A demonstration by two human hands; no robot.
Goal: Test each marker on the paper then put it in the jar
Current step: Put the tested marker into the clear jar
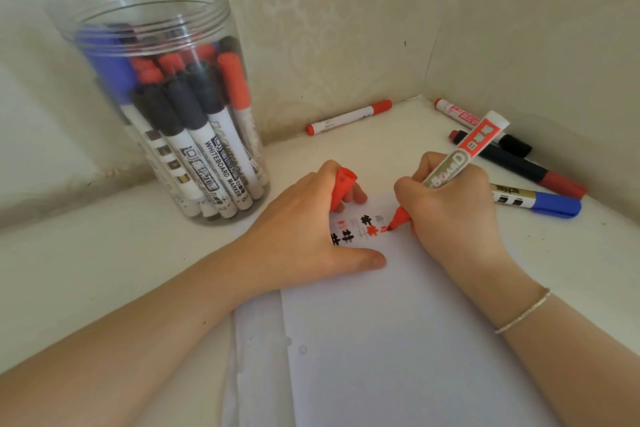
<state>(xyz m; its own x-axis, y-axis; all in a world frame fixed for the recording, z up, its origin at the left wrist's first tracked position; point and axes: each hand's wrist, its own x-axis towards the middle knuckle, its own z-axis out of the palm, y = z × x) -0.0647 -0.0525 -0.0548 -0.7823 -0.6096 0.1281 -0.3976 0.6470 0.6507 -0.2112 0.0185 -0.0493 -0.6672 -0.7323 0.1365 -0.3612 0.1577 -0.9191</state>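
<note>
Testing is the step in hand: the right hand (453,215) grips a red whiteboard marker (460,156), tip on the paper (398,340) at frame centre. The left hand (311,229) pinches the red cap (341,189). Next: recap, then drop into the jar (162,97), upper left.

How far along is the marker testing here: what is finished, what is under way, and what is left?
Done: the jar already holds many markers, and the paper bears black, red and faint marks. In hand: the right hand writes with a red marker; the left hand holds its cap. Left: five loose markers lie by the walls, apparently untested.
</note>
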